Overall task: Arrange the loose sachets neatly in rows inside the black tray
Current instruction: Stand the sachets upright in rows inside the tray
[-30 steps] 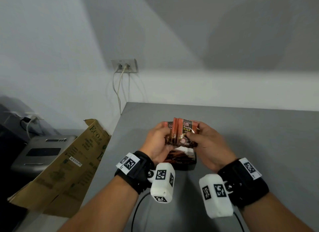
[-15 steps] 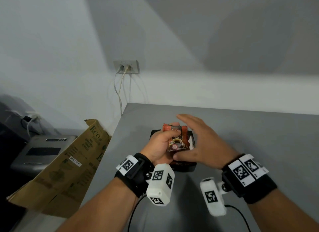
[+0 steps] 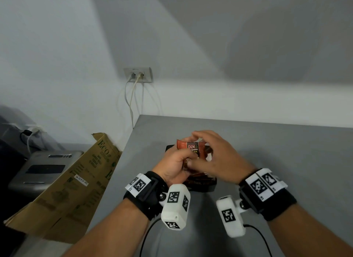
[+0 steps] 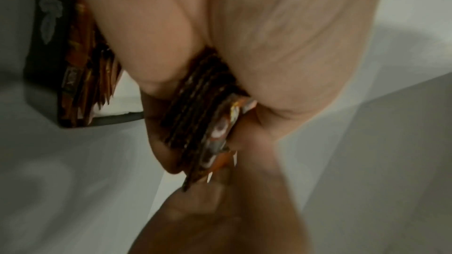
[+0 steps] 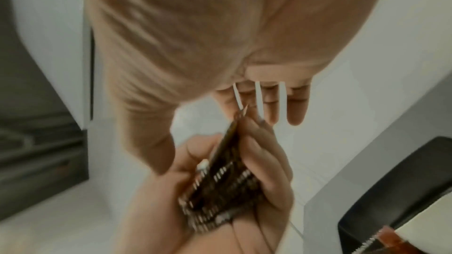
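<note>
My left hand [image 3: 178, 162] grips a stack of several brown-and-orange sachets [image 3: 189, 148] upright, a little above the black tray [image 3: 207, 188]. In the left wrist view the sachet stack [image 4: 208, 123] is pinched between thumb and fingers. My right hand [image 3: 214, 154] arches over the stack, its straight fingers [image 5: 269, 103] touching the top edge and its thumb near the lower edge. More sachets [image 3: 198, 178] stand packed in the tray's near end, which the left wrist view also shows as tray sachets [image 4: 83, 69]. The hands hide the rest of the tray.
The tray sits on a grey table [image 3: 277, 151] near its left edge. A flattened cardboard box [image 3: 72, 189] leans beside the table, with a grey machine [image 3: 44, 170] behind it. A wall socket with cables [image 3: 138, 75] is on the wall above the table's corner.
A second ago both hands gripped a fanned stack. The right hand let go, opened, and now lies over the top of the stack, which sits squared in the left hand.
</note>
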`<state>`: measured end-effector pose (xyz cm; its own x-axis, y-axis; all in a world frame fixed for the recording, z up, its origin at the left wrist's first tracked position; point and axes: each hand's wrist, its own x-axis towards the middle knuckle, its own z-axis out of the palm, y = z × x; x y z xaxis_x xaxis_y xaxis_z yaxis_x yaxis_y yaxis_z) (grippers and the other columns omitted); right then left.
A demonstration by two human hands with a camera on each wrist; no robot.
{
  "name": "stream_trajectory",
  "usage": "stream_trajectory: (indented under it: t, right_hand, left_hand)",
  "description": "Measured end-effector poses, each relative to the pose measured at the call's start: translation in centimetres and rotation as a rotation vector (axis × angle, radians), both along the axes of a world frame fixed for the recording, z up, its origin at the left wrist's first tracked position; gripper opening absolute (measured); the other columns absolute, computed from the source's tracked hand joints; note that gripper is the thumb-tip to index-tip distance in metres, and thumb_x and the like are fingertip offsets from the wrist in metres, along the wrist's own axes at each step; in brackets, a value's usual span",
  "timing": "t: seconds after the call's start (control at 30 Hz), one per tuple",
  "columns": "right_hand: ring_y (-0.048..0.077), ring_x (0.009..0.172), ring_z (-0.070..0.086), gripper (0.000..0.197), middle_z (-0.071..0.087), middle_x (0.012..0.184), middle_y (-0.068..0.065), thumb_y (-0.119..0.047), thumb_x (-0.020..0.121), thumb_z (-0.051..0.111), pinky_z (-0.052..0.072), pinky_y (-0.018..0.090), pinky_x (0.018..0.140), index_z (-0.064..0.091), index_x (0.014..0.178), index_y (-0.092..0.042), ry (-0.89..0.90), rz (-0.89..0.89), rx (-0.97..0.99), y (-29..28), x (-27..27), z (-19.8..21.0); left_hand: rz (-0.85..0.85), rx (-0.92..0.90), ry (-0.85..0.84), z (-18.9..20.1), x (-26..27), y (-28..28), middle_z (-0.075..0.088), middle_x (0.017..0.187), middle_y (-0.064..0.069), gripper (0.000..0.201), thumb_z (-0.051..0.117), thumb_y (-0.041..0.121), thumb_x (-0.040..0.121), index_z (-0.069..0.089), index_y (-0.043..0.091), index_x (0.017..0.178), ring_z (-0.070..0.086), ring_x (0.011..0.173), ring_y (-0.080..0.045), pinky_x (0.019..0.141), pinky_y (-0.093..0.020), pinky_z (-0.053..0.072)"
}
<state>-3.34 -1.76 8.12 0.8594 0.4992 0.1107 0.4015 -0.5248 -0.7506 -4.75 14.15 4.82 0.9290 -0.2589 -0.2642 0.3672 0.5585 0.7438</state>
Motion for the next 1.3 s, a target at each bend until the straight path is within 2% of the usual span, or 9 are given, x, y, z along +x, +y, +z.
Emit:
stream_trajectory:
  t: [0.1,0.17,0.27,0.4,0.57,0.77,1.0,1.17,1.3]
  right_hand:
    - [0.003,0.087,0.065,0.026,0.066,0.102,-0.013,-0.033,0.085,0.07,0.054,0.026,0.084,0.066,0.101,-0.054,0.044,-0.111,0.131,-0.4,1.1,0.6]
    - [0.009,0.079,0.068,0.023,0.071,0.084,-0.008,-0.02,0.087,0.072,0.057,0.037,0.085,0.071,0.099,-0.039,0.089,-0.164,0.143,-0.6,2.1,0.2]
    - [0.023,0.078,0.071,0.012,0.074,0.078,-0.001,-0.019,0.085,0.075,0.058,0.049,0.084,0.075,0.094,-0.026,0.151,-0.147,0.168,-0.5,3.3,-0.4]
    - [0.019,0.067,0.066,0.01,0.072,0.074,0.0,-0.016,0.083,0.074,0.058,0.042,0.073,0.072,0.079,-0.025,0.13,-0.141,0.152,-0.1,4.3,-0.4]
    - [0.012,0.058,0.063,0.018,0.07,0.068,-0.004,-0.008,0.085,0.072,0.055,0.033,0.064,0.067,0.076,-0.022,0.066,-0.261,0.101,-1.6,7.2,-0.9]
    - [0.01,0.077,0.064,0.01,0.069,0.082,-0.005,-0.013,0.089,0.066,0.042,0.012,0.061,0.071,0.086,-0.021,0.027,-0.321,-0.233,-1.8,10.6,-6.0]
    - [0.022,0.079,0.065,0.011,0.071,0.086,0.002,-0.014,0.088,0.062,0.055,0.031,0.07,0.071,0.085,-0.02,0.075,-0.33,-0.355,-0.8,12.1,-10.5]
    - [0.022,0.08,0.064,0.011,0.072,0.085,0.003,-0.012,0.088,0.062,0.046,0.025,0.067,0.072,0.087,-0.017,0.09,-0.35,-0.34,-0.9,12.5,-11.5]
    - [0.023,0.085,0.065,0.012,0.071,0.092,0.006,-0.012,0.089,0.063,0.053,0.031,0.076,0.074,0.093,-0.015,0.062,-0.36,-0.333,-1.1,12.9,-11.5]
  left_hand:
    - [-0.003,0.065,-0.083,0.1,0.4,0.5,0.066,0.107,-0.025,0.068,0.06,-0.014,0.072,0.053,0.008,0.136,0.068,0.085,-0.031,0.072,-0.042,0.056]
    - [0.004,0.119,-0.124,0.1,0.8,0.7,0.068,0.097,-0.018,0.067,0.06,-0.021,0.075,0.051,0.007,0.135,0.07,0.076,-0.021,0.064,-0.034,0.057]
    - [0.029,0.206,-0.163,-0.1,1.5,0.8,0.07,0.098,-0.015,0.071,0.068,-0.017,0.067,0.052,0.008,0.131,0.071,0.081,-0.02,0.069,-0.03,0.058]
    - [0.034,0.288,-0.138,-0.2,2.3,0.8,0.068,0.091,-0.012,0.074,0.073,-0.014,0.064,0.052,0.009,0.13,0.068,0.076,-0.019,0.068,-0.03,0.056]
    - [0.174,0.332,0.016,-0.7,4.2,2.9,0.06,0.099,-0.014,0.043,0.061,-0.004,0.089,0.054,0.011,0.128,0.057,0.072,-0.02,0.062,-0.034,0.048]
    - [0.273,0.362,0.091,-1.8,6.0,5.0,0.062,0.098,-0.018,0.042,0.048,-0.01,0.089,0.054,0.007,0.127,0.059,0.069,-0.023,0.064,-0.036,0.052]
    - [0.294,0.397,0.143,-3.0,6.5,5.5,0.062,0.092,-0.014,0.045,0.047,-0.013,0.087,0.054,0.01,0.124,0.059,0.068,-0.022,0.061,-0.035,0.051]
    - [0.307,0.413,0.174,-3.8,6.6,6.0,0.062,0.088,-0.012,0.044,0.048,-0.012,0.085,0.055,0.01,0.123,0.059,0.067,-0.021,0.064,-0.037,0.051]
    - [0.301,0.407,0.18,-3.6,6.8,6.2,0.063,0.087,-0.011,0.044,0.048,-0.012,0.085,0.057,0.012,0.121,0.06,0.07,-0.021,0.066,-0.037,0.052]
